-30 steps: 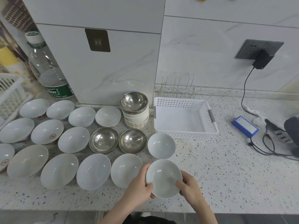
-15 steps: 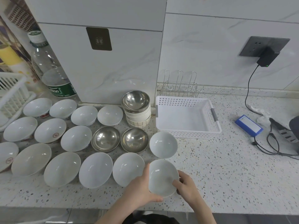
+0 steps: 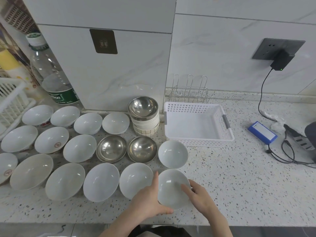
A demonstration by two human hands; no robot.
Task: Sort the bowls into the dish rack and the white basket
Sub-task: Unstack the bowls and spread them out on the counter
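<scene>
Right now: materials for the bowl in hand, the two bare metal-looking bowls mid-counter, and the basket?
Held bowl, gripped by left hand and right hand: looks like glazed white ceramic, glossy highlights; melamine possible.
Two silver bowls: likely stainless steel, mirror-like reflections.
White basket: moulded plastic, matte, perforated walls, grey handle inserts.

Two bare forearms rise from the bottom edge of the head view, with no sleeve, watch, ring or glove visible on either. The person's bare left hand [image 3: 147, 200] is broad-backed with a long, straight thumb; the person's bare right hand [image 3: 200, 196] shows slim fingers and short, plain nails. Between the forearms, at the lower edge, lies a strip of dark, black-looking clothing [image 3: 164, 232], too little of it visible to tell what garment it is.
</scene>
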